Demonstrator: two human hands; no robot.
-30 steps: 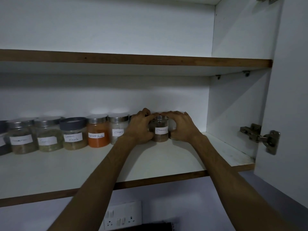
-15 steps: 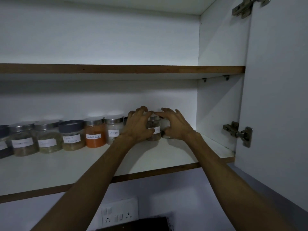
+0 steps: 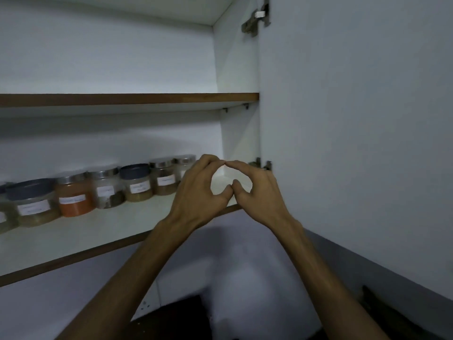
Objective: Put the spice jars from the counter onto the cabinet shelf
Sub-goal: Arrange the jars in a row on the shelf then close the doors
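Your left hand point(image 3: 201, 192) & right hand point(image 3: 257, 190) hover empty at the shelf point(image 3: 103, 229) front, right end, fingers curled, tips touching each other. Spice jars point(image 3: 103, 190) line the shelf's far edge, left of your hands.

Dim, soft motion blur, wide-angle bending at edges.

White cabinet shelf point(image 3: 81, 231) w/ brown edge carries row of labelled spice jars point(image 3: 137, 186) along back.

shelf point(image 3: 103, 231) front bare | jars point(image 3: 137, 186) along back | door point(image 3: 355, 143) right
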